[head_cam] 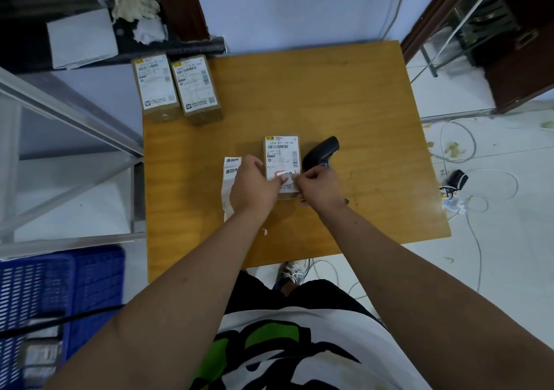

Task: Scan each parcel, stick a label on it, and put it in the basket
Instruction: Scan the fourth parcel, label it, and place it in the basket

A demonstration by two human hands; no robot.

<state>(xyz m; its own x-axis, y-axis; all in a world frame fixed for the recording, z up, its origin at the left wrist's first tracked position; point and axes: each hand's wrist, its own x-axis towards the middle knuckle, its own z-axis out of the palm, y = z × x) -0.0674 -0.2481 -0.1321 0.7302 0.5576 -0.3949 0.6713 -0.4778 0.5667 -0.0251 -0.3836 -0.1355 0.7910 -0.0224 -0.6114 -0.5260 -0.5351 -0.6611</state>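
Your left hand & right hand fingers pinch the label on the parcel; stiff, prob light box, so grab its long sides.

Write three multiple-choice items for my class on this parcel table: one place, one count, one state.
1. Where is the scanner? A. left of the middle parcel B. right of it C. on the floor
2. How many parcels are on the table? A. two B. three C. five
3. The red label is: A. held on the middle parcel B. on the wall C. on the floor
Answers: B, it lies at the parcel's right edge; B, two far parcels plus one central; A, left hand and right hand pinch it there.
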